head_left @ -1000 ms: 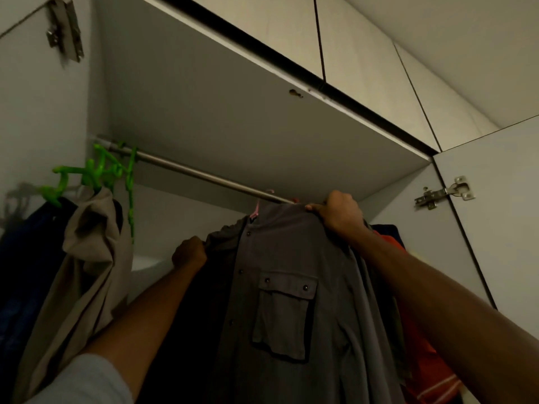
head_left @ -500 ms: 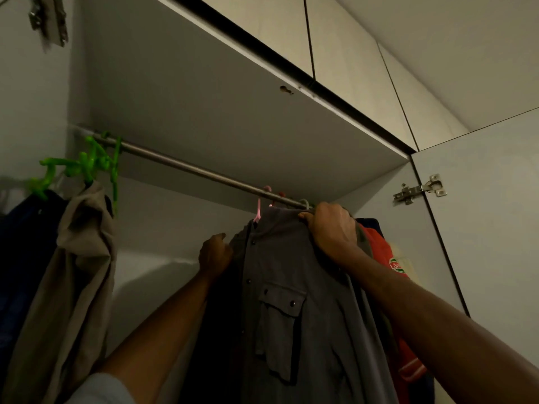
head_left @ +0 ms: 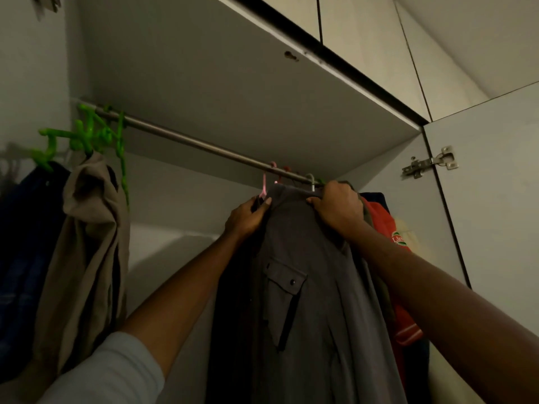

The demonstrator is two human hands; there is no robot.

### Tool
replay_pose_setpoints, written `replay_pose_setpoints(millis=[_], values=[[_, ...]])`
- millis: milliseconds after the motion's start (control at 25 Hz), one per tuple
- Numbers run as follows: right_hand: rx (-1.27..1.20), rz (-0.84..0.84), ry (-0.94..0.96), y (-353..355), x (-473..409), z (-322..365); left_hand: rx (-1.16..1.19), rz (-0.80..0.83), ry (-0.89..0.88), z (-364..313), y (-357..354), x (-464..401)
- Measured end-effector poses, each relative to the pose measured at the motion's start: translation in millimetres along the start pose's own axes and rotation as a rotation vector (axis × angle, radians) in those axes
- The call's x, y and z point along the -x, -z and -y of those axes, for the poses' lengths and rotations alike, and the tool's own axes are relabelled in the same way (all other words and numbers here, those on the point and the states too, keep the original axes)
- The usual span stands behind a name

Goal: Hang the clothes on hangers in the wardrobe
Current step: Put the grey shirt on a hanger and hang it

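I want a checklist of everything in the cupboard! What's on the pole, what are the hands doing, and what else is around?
Surface: metal rail runs under the wardrobe's top panel.
Job's things: grey shirt hangs at the rail's right end; pink hanger hooked on the rail beside its collar.
Clutter: green hangers at the rail's left end, with a beige garment and a dark blue garment; red garment behind the shirt.
Grippers: left hand pinches the shirt's left shoulder; right hand grips its right shoulder.
Cables: nothing seen.
Surroundings: open door with a metal hinge; upper cabinets.
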State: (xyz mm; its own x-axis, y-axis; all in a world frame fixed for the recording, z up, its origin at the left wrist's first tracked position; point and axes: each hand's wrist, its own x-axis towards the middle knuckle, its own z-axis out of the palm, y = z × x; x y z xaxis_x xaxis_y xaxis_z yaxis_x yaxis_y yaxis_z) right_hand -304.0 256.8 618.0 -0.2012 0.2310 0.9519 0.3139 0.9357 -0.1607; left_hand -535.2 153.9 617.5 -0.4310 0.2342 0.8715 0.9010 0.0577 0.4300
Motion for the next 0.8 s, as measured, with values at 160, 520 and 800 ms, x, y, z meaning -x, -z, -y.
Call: replay_pose_setpoints(millis=[160,520,800], values=[[-0.146,0.110,-0.056,12.3,-2.9,-12.2,0.001,0.018,0.059,3.5,3.6,26.4],[-0.435,0.225,-0.094,12.3,84.1,-48.9,-0.110,0.068,0.365,11.1,-18.7,180.6],[-0.493,0.059,-0.083,1.1,189.9,-57.4,-0.345,0.069,0.479,-2.9,-5.6,300.9]])
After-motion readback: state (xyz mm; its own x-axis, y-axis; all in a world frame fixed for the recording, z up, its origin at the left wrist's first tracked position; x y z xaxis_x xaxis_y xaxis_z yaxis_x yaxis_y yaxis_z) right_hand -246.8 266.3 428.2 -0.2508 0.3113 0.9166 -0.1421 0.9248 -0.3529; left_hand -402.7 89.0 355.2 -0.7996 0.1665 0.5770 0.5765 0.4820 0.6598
